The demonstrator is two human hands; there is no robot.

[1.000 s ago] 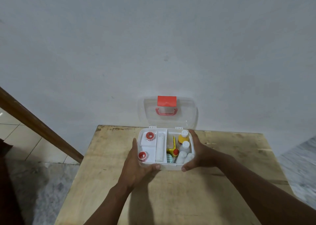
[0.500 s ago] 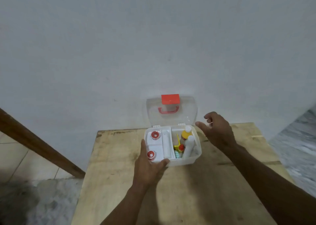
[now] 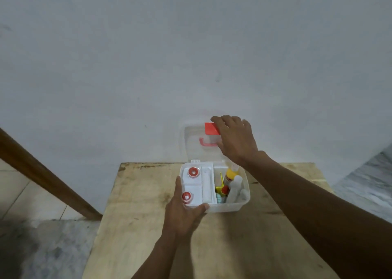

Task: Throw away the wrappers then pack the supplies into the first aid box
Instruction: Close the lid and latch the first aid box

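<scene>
Two hands on first aid box (image 3: 228,208), at far edge of wooden table (image 3: 146,196); left hand (image 3: 184,214) spread against near-left corner, fingers (image 3: 178,185) flat on side wall, thumb along front wall, likely bracing against sliding; right hand (image 3: 235,139) curled over top edge of upright clear lid (image 3: 194,149) beside red latch (image 3: 210,129), probably for closing; room wall (image 3: 191,66) close behind lid; swing room forward only, over upright bottles (image 3: 235,185)
</scene>
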